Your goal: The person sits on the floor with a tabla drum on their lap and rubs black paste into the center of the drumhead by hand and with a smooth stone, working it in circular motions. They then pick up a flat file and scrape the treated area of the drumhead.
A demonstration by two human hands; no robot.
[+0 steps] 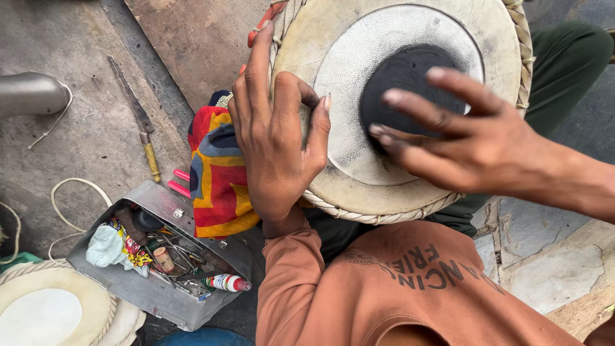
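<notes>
Toolbox (157, 291): open grey metal box at seven o'clock, holding tools, a crumpled pale bag and a small white bottle with a red cap (227, 282).
File (136, 116): long blade with a yellow handle, at ten o'clock.
Cloth (218, 176): red, yellow and blue, just beside the drum.
Left hand (275, 138): fingers curled over the drum's rim, gripping it.
Drum (359, 173): twelve o'clock, on the lap, pale skin with a black centre.
Right hand (467, 144): fingers spread open, holding nothing, tips at the black patch.

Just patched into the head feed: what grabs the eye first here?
A large drum with a pale skin and black centre patch fills the top. The left hand grips its rim; the right hand spreads over the patch. At lower left lies an open metal toolbox.
</notes>
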